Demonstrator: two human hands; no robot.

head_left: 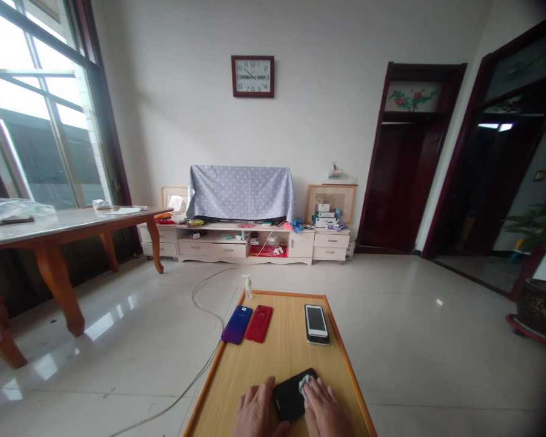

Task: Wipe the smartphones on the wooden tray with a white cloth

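A black smartphone [289,397] lies tilted on the near part of the wooden table [282,358]. My left hand [253,409] grips its left side, the thumb low by the near edge. Under the fingertips of my right hand [322,408], a crumpled white tissue [304,385] is pressed against the phone's upper right. Farther up the table, a blue-purple phone [237,325] and a red phone [258,323] lie side by side on the left. On the right, a white phone [317,321] rests on top of a darker phone [318,341].
A small clear pump bottle [248,287] stands at the table's far left corner. A cable [195,376] runs over the floor along the left. Beyond are a low TV cabinet [218,250], a larger table [50,233] at left and a potted plant [543,309] at right.
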